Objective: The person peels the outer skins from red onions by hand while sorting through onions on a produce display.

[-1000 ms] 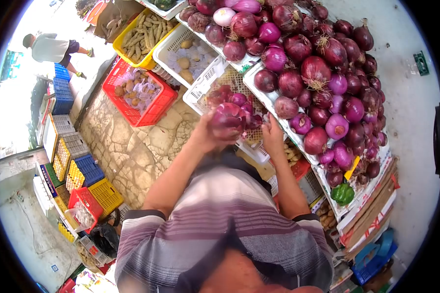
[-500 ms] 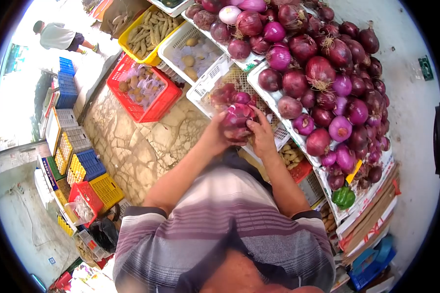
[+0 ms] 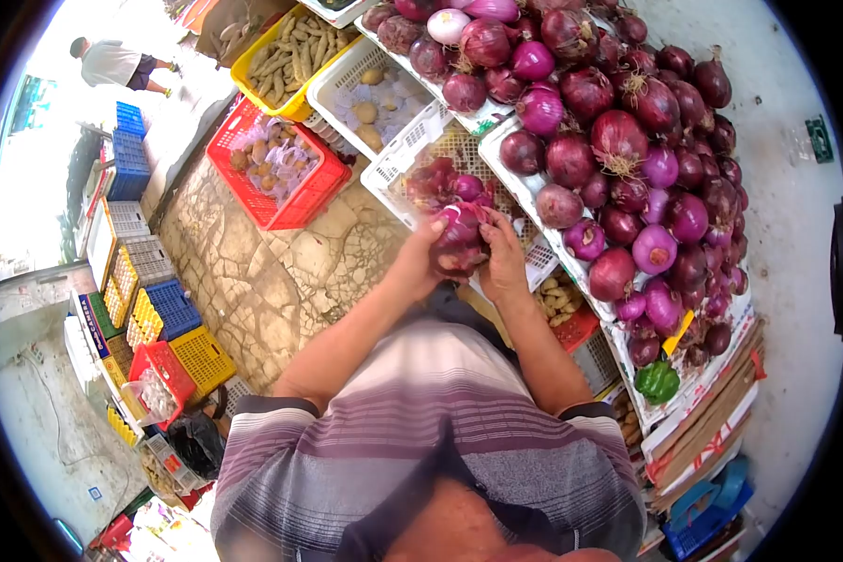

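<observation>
A large red onion [image 3: 460, 240] is held between both hands in front of my chest. My left hand [image 3: 423, 258] is wrapped round its left side, and my right hand [image 3: 503, 255] has its fingers pressed on the right side. Just beyond them, a white basket [image 3: 381, 178] holds loose onion skins and small purple onions [image 3: 468, 187]. To the right, a big heap of red onions [image 3: 618, 140] covers a white-edged stand.
A red crate [image 3: 326, 195], a yellow crate [image 3: 293, 108] of roots and a white crate [image 3: 320, 94] of potatoes stand ahead-left. Stacked crates [image 3: 170, 309] line the far left. A green pepper [image 3: 657, 382] lies right. A person [image 3: 112, 64] is at the upper left.
My right hand has come up from the basket's side onto the onion, which both hands now hold. The view has shifted slightly, and the person at the upper left has moved.
</observation>
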Available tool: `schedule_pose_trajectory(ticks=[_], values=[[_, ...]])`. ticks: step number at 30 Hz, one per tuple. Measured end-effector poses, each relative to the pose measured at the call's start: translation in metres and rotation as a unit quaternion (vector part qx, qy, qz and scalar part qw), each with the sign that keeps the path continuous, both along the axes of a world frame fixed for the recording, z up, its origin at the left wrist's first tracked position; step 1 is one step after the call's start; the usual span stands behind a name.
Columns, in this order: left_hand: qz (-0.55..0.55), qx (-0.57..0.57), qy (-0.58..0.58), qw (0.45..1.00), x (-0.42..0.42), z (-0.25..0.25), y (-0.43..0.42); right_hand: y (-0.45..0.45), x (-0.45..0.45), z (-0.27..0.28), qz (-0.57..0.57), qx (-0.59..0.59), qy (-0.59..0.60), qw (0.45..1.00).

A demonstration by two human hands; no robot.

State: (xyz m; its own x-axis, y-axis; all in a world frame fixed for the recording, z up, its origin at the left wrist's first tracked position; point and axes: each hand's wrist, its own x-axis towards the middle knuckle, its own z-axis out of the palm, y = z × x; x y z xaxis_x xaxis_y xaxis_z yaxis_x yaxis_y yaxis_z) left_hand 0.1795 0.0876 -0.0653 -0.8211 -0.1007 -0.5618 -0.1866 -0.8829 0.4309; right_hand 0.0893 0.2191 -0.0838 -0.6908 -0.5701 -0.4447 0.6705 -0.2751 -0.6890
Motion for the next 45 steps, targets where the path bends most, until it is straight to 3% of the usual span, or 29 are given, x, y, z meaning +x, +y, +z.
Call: schedule_pose_trajectory(ticks=[4,7,9,10,11,12,13,14,15,17,19,20,22,25,26,29,32,36,39,40,43,45], values=[[-0.005,-0.024,0.019,1.0,0.003,-0.009,0.0,-0.002,0.002,-0.011,-0.026,-0.003,0.005,1.0],[-0.011,-0.102,0.015,0.995,0.003,-0.025,0.005,0.002,0.005,-0.012,-0.032,0.018,-0.006,0.999],[0.039,-0.022,0.043,0.998,0.002,-0.028,0.009,0.007,0.004,-0.022,-0.025,0.049,-0.012,0.998],[-0.038,-0.044,0.004,0.998,0.007,-0.029,0.001,0.009,0.001,-0.022,0.002,0.051,-0.066,0.996],[-0.013,-0.042,0.076,0.996,0.009,-0.051,0.006,0.011,-0.005,-0.024,0.039,0.051,-0.114,0.991],[-0.04,-0.101,0.034,0.994,0.012,-0.02,0.003,0.015,-0.01,-0.028,0.055,0.053,-0.148,0.986],[-0.049,-0.139,0.026,0.989,0.015,-0.035,0.006,0.016,-0.014,-0.033,0.074,0.059,-0.18,0.979],[-0.092,-0.164,0.001,0.982,0.016,-0.003,0.0,0.014,-0.014,-0.026,0.099,0.065,-0.178,0.977],[-0.088,-0.197,0.005,0.976,0.015,-0.026,0.002,0.015,-0.015,-0.012,0.119,0.075,-0.18,0.974],[-0.121,-0.22,0.014,0.968,0.01,-0.044,-0.003,0.011,-0.01,0.016,0.127,0.07,-0.119,0.982],[-0.102,-0.243,0.008,0.965,0.006,-0.054,-0.003,0.024,-0.022,-0.055,0.065,0.065,-0.064,0.994],[-0.09,-0.251,0.004,0.964,0.005,-0.05,-0.005,0.019,-0.018,-0.041,0.037,0.083,-0.065,0.994],[-0.034,-0.265,-0.019,0.963,0.002,-0.039,-0.005,0.008,-0.013,-0.023,-0.005,0.089,0.066,0.994],[-0.099,-0.261,0.014,0.96,-0.002,-0.041,-0.009,0.008,-0.011,-0.027,0.016,0.121,0.277,0.953],[-0.105,-0.291,0.04,0.95,-0.008,-0.069,-0.01,0.005,-0.011,-0.029,0.022,0.145,0.342,0.928],[-0.148,-0.281,0.019,0.948,-0.005,-0.057,-0.023,0.008,-0.015,-0.031,0.063,0.214,0.364,0.904],[-0.187,-0.28,0.01,0.942,-0.001,-0.041,-0.023,0.011,-0.01,-0.04,0.052,0.173,0.362,0.915],[-0.189,-0.351,0.022,0.917,-0.003,-0.065,-0.019,0.011,-0.017,-0.034,0.078,0.085,0.227,0.967],[-0.211,-0.373,0.025,0.903,-0.003,-0.065,-0.018,0.016,-0.037,-0.04,0.128,0.11,0.148,0.975],[-0.221,-0.378,0.025,0.899,-0.002,-0.062,-0.017,0.017,-0.036,-0.042,0.098,0.132,0.136,0.977],[-0.242,-0.382,0.016,0.892,-0.003,-0.062,-0.018,0.013,-0.039,-0.033,0.1,0.21,0.256,0.938],[-0.246,-0.347,0.017,0.905,-0.005,-0.076,-0.017,0.012,-0.042,-0.04,0.094,0.26,0.252,0.927]])
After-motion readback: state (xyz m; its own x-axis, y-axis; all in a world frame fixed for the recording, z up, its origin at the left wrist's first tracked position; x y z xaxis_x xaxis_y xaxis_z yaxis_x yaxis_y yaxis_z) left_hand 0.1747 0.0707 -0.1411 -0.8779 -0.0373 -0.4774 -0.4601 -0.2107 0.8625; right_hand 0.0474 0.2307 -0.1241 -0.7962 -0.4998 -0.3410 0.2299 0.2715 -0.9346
